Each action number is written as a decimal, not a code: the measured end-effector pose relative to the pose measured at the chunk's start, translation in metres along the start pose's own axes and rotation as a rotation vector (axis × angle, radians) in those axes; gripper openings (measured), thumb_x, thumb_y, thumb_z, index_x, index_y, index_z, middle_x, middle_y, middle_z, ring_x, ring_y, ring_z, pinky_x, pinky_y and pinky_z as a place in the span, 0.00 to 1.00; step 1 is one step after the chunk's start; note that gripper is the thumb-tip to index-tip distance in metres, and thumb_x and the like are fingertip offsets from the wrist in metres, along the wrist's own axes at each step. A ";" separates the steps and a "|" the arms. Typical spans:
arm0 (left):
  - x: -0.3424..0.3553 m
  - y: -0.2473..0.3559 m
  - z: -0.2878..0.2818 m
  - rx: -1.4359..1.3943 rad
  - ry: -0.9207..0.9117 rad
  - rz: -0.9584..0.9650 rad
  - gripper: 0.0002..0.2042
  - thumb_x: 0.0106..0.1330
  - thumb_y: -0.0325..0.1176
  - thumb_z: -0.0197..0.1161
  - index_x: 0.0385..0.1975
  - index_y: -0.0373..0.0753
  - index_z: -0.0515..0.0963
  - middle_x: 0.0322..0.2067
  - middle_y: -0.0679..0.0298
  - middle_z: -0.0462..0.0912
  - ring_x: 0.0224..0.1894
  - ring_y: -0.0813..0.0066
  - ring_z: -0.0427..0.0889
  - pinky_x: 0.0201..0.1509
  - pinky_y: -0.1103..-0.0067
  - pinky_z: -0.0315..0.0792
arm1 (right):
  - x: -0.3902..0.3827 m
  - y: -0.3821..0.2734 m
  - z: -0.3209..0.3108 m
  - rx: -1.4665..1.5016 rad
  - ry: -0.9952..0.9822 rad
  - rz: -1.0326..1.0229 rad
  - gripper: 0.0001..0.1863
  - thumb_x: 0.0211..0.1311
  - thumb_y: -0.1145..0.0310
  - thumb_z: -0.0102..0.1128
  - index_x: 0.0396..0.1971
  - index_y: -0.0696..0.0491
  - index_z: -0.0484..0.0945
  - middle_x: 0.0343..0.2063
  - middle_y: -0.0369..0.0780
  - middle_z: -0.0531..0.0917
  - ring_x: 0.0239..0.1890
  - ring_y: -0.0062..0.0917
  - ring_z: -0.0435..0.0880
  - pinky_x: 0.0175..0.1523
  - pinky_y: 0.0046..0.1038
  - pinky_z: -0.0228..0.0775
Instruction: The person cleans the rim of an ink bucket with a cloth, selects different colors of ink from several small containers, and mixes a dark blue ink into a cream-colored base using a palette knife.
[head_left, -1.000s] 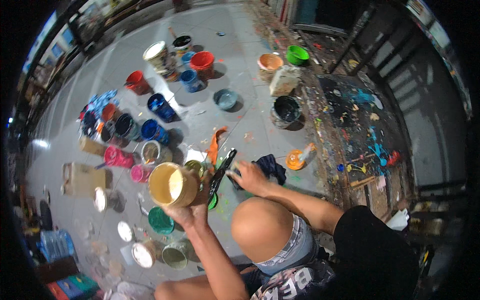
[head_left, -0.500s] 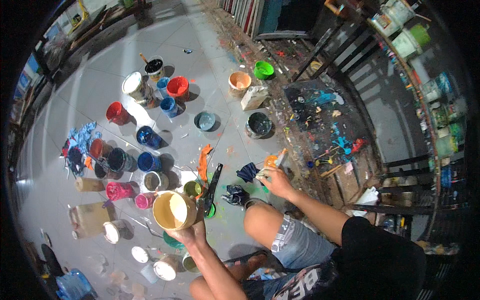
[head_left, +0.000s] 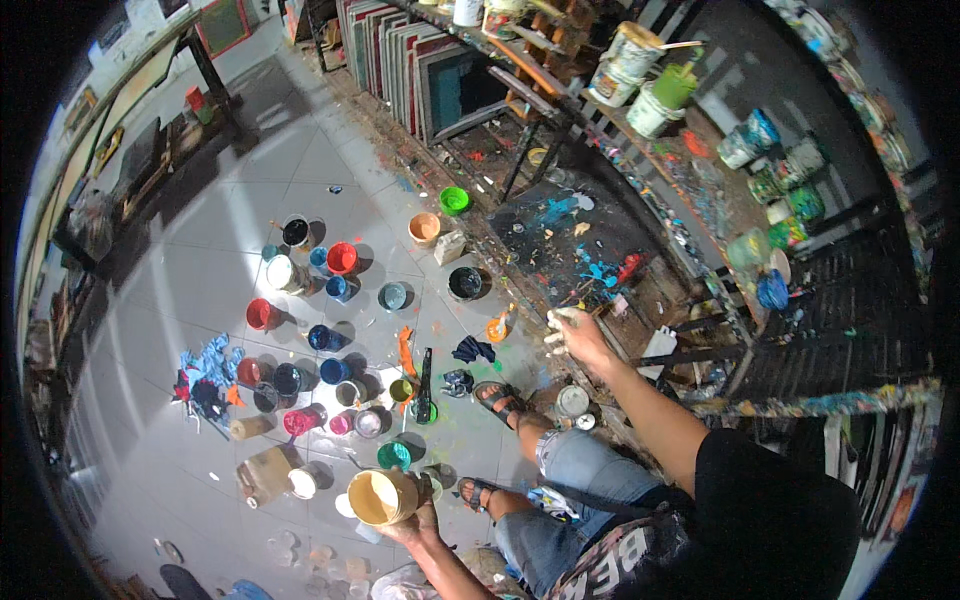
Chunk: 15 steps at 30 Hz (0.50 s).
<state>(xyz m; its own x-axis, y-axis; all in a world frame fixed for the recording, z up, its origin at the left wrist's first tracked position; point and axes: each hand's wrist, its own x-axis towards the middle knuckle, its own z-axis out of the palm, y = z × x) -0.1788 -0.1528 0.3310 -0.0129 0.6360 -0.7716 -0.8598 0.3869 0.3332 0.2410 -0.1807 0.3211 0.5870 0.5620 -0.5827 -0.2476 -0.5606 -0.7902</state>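
Since the earlier frame, the right hand (head_left: pixel 580 338) has swung clear of the orange round plastic pot (head_left: pixel 497 329), and both black strapped sandals (head_left: pixel 499 401) now show. We have the left hand (head_left: pixel 422 520) closed around the cream-yellow round plastic tub (head_left: pixel 409 495), at 7 o'clock from view centre, mouth facing us. Right hand sits between 3 and 4 o'clock, fingers bent and smeared pale; we can't tell whether they grip anything. From the tub: teal-green round plastic pot (head_left: pixel 382 459) at 12, white round tub (head_left: pixel 303 484) at 9. From the right hand: crumpled navy cloth (head_left: pixel 474 349) at 9, untouched. Progress, our call: tub is picked up and looks part-filled; the floor pots stand unheld. What's left, we can't tell.
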 end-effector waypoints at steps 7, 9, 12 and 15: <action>-0.106 0.058 0.021 0.096 -0.295 0.034 0.22 0.68 0.50 0.58 0.54 0.42 0.74 0.49 0.60 0.80 0.48 0.62 0.82 0.48 0.63 0.80 | -0.134 -0.042 -0.028 0.055 0.084 -0.116 0.30 0.70 0.42 0.51 0.48 0.59 0.79 0.39 0.38 0.84 0.34 0.25 0.84 0.34 0.29 0.78; -0.130 0.061 0.029 0.200 -0.236 0.106 0.22 0.68 0.50 0.58 0.55 0.42 0.74 0.48 0.61 0.81 0.47 0.64 0.82 0.48 0.67 0.81 | -0.189 -0.063 -0.035 -0.228 0.053 -0.182 0.31 0.69 0.43 0.53 0.52 0.58 0.77 0.41 0.42 0.85 0.40 0.27 0.84 0.40 0.32 0.78; -0.164 0.053 0.046 0.171 -0.256 -0.029 0.23 0.68 0.49 0.58 0.55 0.39 0.74 0.49 0.58 0.81 0.50 0.64 0.82 0.48 0.67 0.81 | -0.280 -0.078 -0.074 -0.725 0.088 -0.660 0.27 0.65 0.50 0.60 0.56 0.54 0.75 0.49 0.49 0.81 0.50 0.40 0.82 0.54 0.39 0.73; -0.174 0.044 0.053 0.176 -0.499 -0.177 0.24 0.68 0.52 0.57 0.53 0.39 0.76 0.46 0.55 0.82 0.46 0.61 0.81 0.46 0.66 0.79 | -0.377 -0.101 -0.108 -0.890 0.164 -0.661 0.26 0.63 0.52 0.63 0.56 0.52 0.76 0.48 0.49 0.80 0.51 0.43 0.80 0.57 0.42 0.71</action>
<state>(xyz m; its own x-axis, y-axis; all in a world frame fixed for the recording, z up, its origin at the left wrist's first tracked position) -0.1877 -0.2110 0.5081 0.4041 0.7738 -0.4878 -0.7284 0.5948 0.3401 0.1283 -0.4017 0.6406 0.5103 0.8599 -0.0148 0.7510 -0.4540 -0.4794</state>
